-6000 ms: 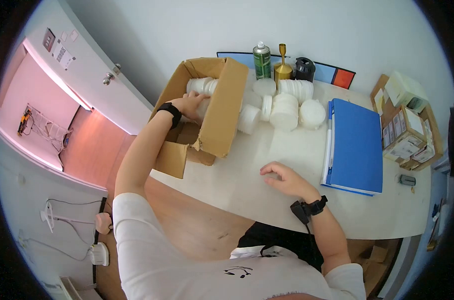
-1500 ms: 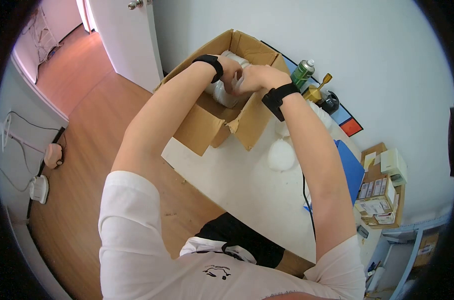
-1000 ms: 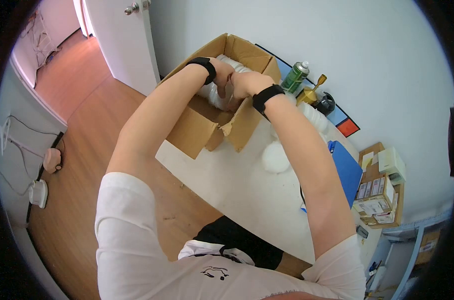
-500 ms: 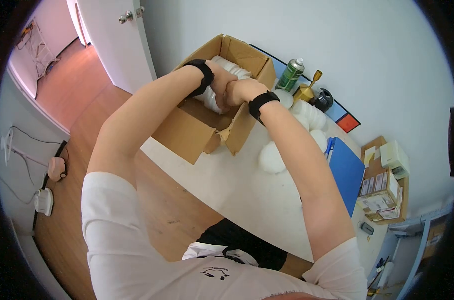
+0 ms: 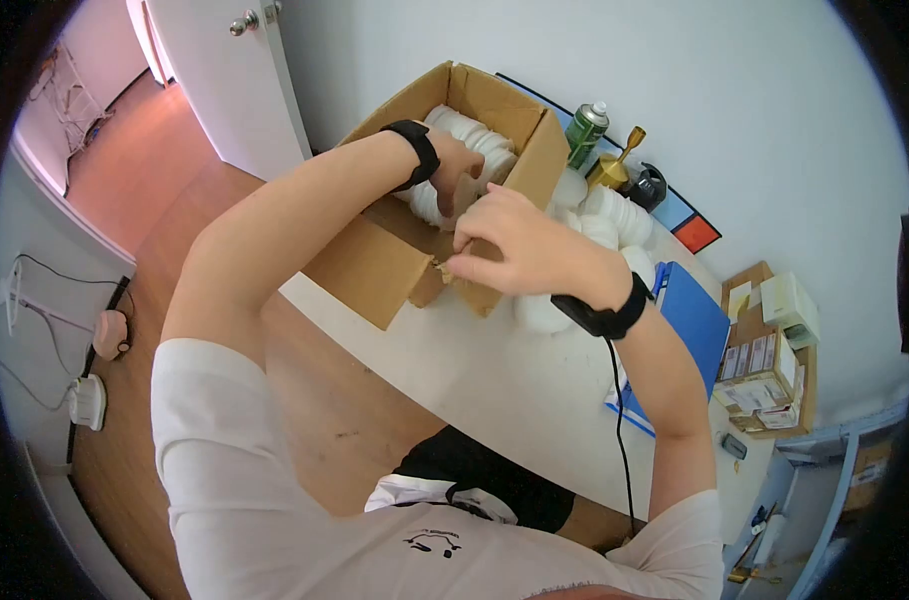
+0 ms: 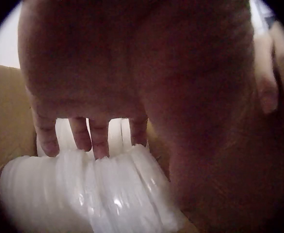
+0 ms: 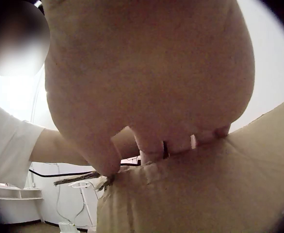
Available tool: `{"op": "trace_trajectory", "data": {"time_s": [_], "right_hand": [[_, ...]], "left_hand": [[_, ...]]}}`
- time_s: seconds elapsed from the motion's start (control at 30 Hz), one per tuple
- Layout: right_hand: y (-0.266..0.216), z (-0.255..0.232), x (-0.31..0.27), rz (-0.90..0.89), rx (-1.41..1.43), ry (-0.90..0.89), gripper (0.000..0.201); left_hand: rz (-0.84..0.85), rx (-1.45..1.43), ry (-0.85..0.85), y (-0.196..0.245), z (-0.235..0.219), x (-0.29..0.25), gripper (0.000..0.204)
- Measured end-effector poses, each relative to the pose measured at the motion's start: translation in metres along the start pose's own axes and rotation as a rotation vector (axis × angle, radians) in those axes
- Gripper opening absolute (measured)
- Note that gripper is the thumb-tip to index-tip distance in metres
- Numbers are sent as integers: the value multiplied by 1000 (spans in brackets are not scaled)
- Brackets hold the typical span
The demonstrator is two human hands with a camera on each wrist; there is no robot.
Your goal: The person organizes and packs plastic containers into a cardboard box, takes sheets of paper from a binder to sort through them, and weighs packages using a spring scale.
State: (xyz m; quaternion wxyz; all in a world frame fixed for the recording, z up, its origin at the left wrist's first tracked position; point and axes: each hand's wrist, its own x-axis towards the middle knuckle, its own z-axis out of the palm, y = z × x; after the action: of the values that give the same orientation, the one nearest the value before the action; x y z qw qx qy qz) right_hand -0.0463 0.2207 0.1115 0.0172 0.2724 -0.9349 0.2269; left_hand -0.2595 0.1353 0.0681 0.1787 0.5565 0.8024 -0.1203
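Cardboard box; shirt lettering illegible

It looks like an office: you have a blue binder on a white table at three o'clock, a knobbed door toward ten.

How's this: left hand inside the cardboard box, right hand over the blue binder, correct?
No: the right hand is at the edge of the cardboard box, not over the blue binder, per the head view. The left hand is inside the box.
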Motion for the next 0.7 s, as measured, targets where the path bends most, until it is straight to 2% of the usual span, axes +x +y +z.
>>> {"op": "trace_trajectory", "data": {"time_s": [0.07, 0.13, 0.2, 0.23, 0.43, 0.7], "right_hand": [[-9, 4, -11, -8, 40, -27, 25], [-11, 11, -19, -86, 36, 95, 23], [-15, 10, -25, -71, 25, 60, 21], [-17, 11, -28, -70, -3, 98, 20], [-20, 19, -31, -69, -51, 170, 21], [-26, 26, -30, -60, -84, 213, 22]], "left_hand": [[-26, -21, -36, 6, -4, -4, 96], [-53, -22, -103, 14, -7, -6, 101], [-49, -8, -133, 26, -13, -14, 103], [-44, 13, -168, 32, -15, -17, 106], [-95, 106, -96, 38, -8, -14, 119], [-100, 122, -52, 37, 6, -8, 125]]}}
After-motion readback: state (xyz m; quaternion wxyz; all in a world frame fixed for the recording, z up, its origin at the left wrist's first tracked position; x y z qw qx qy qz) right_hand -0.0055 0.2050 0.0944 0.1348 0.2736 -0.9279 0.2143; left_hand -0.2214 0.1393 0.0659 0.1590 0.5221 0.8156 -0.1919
